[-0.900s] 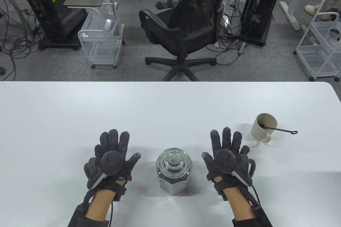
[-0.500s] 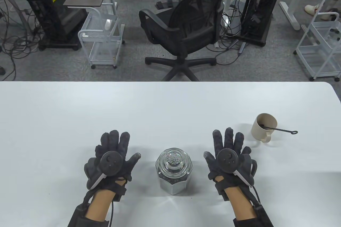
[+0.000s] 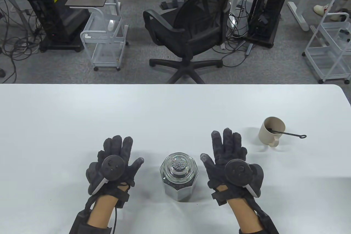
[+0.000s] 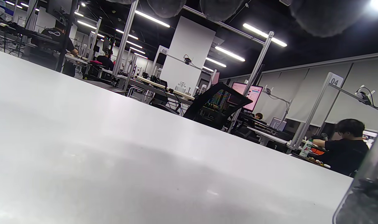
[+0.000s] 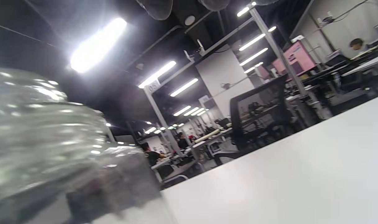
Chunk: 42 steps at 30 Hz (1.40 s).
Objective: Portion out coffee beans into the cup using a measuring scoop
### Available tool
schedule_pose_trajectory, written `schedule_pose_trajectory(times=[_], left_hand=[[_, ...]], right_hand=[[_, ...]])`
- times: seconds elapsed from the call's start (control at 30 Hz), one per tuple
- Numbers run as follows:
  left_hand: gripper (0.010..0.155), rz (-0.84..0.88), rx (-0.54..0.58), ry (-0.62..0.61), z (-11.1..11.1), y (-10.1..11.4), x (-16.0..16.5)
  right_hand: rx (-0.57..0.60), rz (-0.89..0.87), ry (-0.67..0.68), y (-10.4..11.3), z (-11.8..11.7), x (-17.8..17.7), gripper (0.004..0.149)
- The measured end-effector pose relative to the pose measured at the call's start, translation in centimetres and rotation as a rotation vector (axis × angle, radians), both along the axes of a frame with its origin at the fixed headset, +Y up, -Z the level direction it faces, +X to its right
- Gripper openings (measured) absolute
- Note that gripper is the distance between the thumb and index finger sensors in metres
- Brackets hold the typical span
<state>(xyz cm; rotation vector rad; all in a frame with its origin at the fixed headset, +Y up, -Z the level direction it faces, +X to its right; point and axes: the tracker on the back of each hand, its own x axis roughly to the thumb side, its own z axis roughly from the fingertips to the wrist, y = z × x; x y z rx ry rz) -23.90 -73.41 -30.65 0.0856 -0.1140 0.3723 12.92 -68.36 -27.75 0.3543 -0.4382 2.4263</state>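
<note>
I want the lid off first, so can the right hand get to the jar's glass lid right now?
Probably yes: the right hand is open beside the jar, and nothing lies between it and the lid.

big white table [image 3: 82, 107] with a rounded far right corner, faceted glass jar [image 3: 179, 177] of dark beans near the front middle with its glass lid on, beige cup [image 3: 271, 134] off to the right, thin black scoop [image 3: 290, 134] leaning in it, handle sticking out right

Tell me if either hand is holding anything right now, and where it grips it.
Nothing is held. The left hand and right hand are open with fingers spread, either side of the lidded jar, not touching it.
</note>
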Motion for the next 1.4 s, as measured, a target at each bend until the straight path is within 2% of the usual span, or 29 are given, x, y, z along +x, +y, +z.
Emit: schedule_pose_trajectory(times=[0.2, 0.33, 0.47, 0.63, 1.1, 1.4], left_hand=[[0.085, -0.003, -0.017, -0.013, -0.1, 0.0, 0.2], [0.084, 0.01, -0.002, -0.02, 0.0, 0.1, 0.2], [0.085, 0.001, 0.007, -0.025, 0.1, 0.3, 0.4], [0.084, 0.013, 0.011, -0.028, 0.1, 0.3, 0.4], [0.084, 0.024, -0.002, -0.023, 0.1, 0.3, 0.4], [0.084, 0.026, -0.008, -0.02, 0.2, 0.3, 0.4]], right_hand=[[0.046, -0.059, 0.138, 0.2, 1.2, -3.1, 0.072], [0.091, 0.018, 0.202, -0.1, 1.8, -5.2, 0.074], [0.075, 0.087, 0.224, -0.6, 2.0, -6.3, 0.075], [0.082, 0.17, 0.203, -0.8, 2.0, -6.7, 0.077], [0.061, 0.036, 0.224, -0.8, 1.7, -6.8, 0.073], [0.118, -0.036, 0.222, -0.2, 1.8, -6.4, 0.073]])
